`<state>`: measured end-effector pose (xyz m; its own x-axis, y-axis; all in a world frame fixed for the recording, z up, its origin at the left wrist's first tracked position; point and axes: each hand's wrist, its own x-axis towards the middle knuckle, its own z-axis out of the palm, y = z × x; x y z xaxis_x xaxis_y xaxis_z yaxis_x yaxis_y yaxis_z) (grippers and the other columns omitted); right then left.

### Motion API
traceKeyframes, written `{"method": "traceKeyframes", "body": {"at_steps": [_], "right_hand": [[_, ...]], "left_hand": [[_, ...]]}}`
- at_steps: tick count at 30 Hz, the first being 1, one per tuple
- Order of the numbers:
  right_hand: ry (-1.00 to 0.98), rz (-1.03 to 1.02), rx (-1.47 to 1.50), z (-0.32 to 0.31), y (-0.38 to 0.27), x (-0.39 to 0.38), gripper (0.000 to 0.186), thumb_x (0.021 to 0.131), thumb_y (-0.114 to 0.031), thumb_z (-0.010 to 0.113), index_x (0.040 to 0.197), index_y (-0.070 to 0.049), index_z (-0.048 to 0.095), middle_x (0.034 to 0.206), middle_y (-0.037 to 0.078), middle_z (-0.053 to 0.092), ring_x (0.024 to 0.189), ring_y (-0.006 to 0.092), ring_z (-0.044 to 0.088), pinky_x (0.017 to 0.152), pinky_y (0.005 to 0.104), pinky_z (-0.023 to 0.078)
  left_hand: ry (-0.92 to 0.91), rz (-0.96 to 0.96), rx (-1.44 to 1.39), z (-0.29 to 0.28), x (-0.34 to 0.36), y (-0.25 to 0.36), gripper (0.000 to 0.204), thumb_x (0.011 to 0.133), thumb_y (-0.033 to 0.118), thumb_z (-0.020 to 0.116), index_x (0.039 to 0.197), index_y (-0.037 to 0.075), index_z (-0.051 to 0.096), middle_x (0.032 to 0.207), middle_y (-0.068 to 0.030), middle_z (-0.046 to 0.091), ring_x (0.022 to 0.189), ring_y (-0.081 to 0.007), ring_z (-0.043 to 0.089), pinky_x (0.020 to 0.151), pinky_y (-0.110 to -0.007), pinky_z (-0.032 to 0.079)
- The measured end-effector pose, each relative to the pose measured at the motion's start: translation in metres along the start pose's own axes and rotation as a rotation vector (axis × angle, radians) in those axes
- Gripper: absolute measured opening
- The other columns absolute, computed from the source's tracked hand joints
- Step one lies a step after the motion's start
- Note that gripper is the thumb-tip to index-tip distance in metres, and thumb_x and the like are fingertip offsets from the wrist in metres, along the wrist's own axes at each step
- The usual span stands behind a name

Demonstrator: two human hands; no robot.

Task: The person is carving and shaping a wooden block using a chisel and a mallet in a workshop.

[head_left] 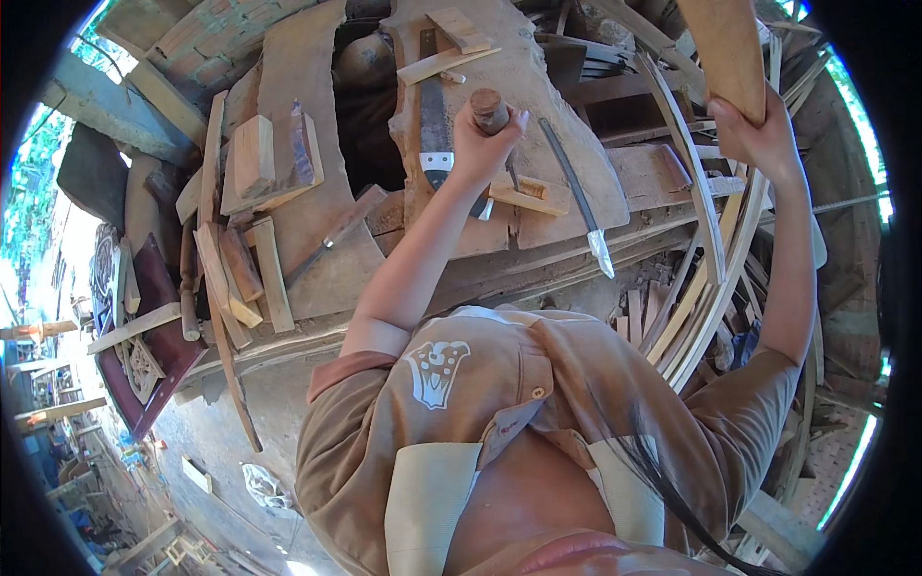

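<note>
My left hand is closed around the round wooden handle of a chisel, held upright. Its thin blade points down at a small light wood block with a slot cut in it; whether the tip touches cannot be seen clearly. Raised at the upper right, my right hand grips the lower end of a thick wooden club, whose top runs out of view. Beside my left wrist lies a saw with a dark handle, partly hidden by that arm. A long flat file with a silver-wrapped end rests right of the block.
Another chisel lies on the rough plank bench, left of my arm. Wood blocks and strips stand farther left. A dark gap splits the bench planks. Long curved wood strips are stacked at the right.
</note>
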<state>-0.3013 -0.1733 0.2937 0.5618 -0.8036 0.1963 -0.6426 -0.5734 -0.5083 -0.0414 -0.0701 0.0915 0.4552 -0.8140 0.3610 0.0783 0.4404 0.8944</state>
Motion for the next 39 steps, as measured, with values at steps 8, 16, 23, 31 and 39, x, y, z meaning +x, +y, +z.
{"method": "traceKeyframes", "body": {"at_steps": [8, 16, 23, 31, 39], "right_hand": [[-0.286, -0.207, -0.357, 0.017, -0.019, 0.006, 0.057, 0.070, -0.026, 0.072, 0.114, 0.001, 0.049, 0.097, 0.018, 0.059, 0.092, 0.0218, 0.057, 0.082, 0.0317, 0.043], [-0.048, -0.268, -0.152, 0.047, -0.015, 0.002, 0.047, 0.076, -0.028, 0.068, 0.109, 0.001, 0.051, 0.089, 0.011, 0.061, 0.081, 0.0190, 0.058, 0.077, 0.0308, 0.045], [-0.363, 0.160, -0.246, 0.040, 0.056, 0.002, 0.042, 0.074, -0.024, 0.066, 0.104, 0.003, 0.053, 0.092, 0.019, 0.060, 0.084, 0.0263, 0.059, 0.080, 0.0351, 0.043], [-0.106, 0.432, -0.464, 0.129, 0.196, -0.048, 0.035, 0.073, -0.023, 0.063, 0.096, 0.002, 0.057, 0.085, 0.025, 0.061, 0.085, 0.0374, 0.060, 0.073, 0.0437, 0.047], [0.201, 0.403, -0.612, 0.171, 0.237, -0.076, 0.049, 0.074, -0.034, 0.064, 0.112, -0.005, 0.052, 0.089, 0.017, 0.063, 0.080, 0.0324, 0.061, 0.073, 0.0389, 0.048]], "left_hand": [[0.041, -0.050, 0.023, -0.022, -0.002, 0.004, 0.013, 0.074, 0.006, 0.066, 0.073, 0.004, 0.053, 0.064, 0.0004, 0.056, 0.058, -0.0065, 0.053, 0.054, -0.022, 0.043], [0.039, -0.044, -0.033, -0.025, -0.003, 0.008, 0.012, 0.076, 0.007, 0.065, 0.074, 0.003, 0.054, 0.067, -0.0043, 0.059, 0.062, -0.0114, 0.059, 0.059, -0.025, 0.047], [0.026, -0.030, -0.003, -0.028, -0.009, 0.012, 0.011, 0.076, 0.005, 0.065, 0.075, 0.003, 0.054, 0.069, -0.0033, 0.059, 0.063, -0.0121, 0.060, 0.059, -0.025, 0.047], [0.121, -0.120, -0.190, -0.045, -0.005, 0.014, 0.014, 0.076, 0.004, 0.063, 0.082, 0.005, 0.050, 0.074, -0.0091, 0.058, 0.070, -0.0185, 0.060, 0.065, -0.031, 0.049], [0.631, -0.133, -0.916, -0.070, 0.030, -0.019, 0.036, 0.081, 0.035, 0.061, 0.083, 0.004, 0.044, 0.082, -0.0091, 0.049, 0.084, -0.0236, 0.049, 0.084, -0.038, 0.041]]}}
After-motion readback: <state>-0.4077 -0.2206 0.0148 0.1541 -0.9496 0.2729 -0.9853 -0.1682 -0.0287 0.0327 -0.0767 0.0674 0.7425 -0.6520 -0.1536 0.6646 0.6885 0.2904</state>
